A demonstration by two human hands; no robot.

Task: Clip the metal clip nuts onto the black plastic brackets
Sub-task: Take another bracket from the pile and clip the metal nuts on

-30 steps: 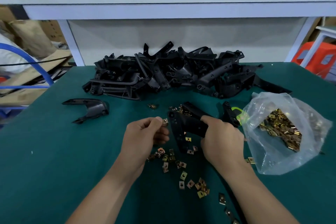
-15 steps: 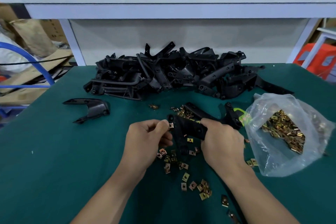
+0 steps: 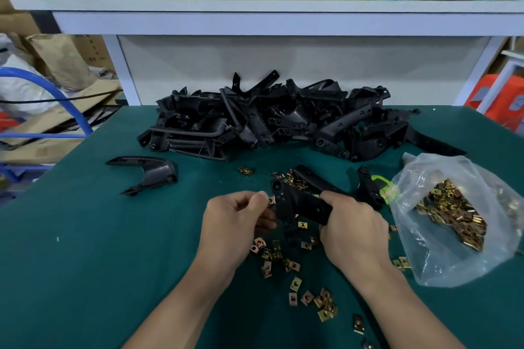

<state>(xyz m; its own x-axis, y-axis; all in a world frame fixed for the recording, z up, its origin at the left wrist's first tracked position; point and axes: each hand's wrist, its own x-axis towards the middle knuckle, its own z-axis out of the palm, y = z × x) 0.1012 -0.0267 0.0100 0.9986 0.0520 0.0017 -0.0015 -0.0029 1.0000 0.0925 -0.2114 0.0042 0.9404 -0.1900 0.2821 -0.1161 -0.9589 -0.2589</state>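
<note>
In front of the bracket pile (image 3: pixel 269 125), the right hand (image 3: pixel 353 231) grips a black bracket (image 3: pixel 302 204) whose long axis slants up-left; at that tip, the left hand (image 3: pixel 235 224) pinches a clip nut (image 3: pixel 271 201).

My right hand (image 3: pixel 354 229) grips a black bracket (image 3: pixel 306 204) above the desk (image 3: pixel 85 263); my left hand (image 3: pixel 235 224) pinches a clip nut (image 3: pixel 271 200) (small, brassy) beside its end.

I can see only a sliver of the clip nut (image 3: pixel 271 200) behind the fingers (image 3: pixel 259 198) of the left hand (image 3: pixel 235 224), and the right hand (image 3: pixel 351 229) covers the right end of the bracket (image 3: pixel 303 204).
</note>
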